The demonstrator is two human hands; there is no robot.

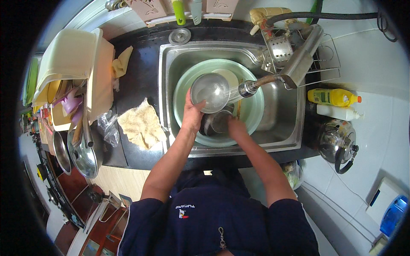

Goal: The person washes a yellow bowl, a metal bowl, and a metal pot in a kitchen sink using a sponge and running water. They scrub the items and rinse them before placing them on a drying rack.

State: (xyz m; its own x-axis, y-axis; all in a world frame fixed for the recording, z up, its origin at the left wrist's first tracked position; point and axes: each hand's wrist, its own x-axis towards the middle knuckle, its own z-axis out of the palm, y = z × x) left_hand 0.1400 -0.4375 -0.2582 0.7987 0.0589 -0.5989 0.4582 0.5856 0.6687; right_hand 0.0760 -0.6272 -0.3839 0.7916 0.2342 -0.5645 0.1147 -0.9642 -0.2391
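My left hand (193, 112) is closed on the rim of a round metal bowl (208, 90), tilted under water running from the faucet (248, 88). Below it a pale green basin (255, 106) stands in the steel sink (273, 123). My right hand (235, 127) reaches into the basin at the near side, its fingers partly hidden, and grips a small metal cup (221, 121). A pale plate (228, 76) lies in the basin behind the bowl, and chopsticks (238, 106) show near the faucet's stream. Other dark pieces beside the cup are hard to make out.
A beige cloth (142, 124) lies left of the sink, near a cream dish box (99, 81) and metal bowls (87, 155). At right are a wire rack (326, 64), a yellow bottle (331, 97) and a metal kettle (336, 138). A drain strainer (179, 36) sits behind the sink.
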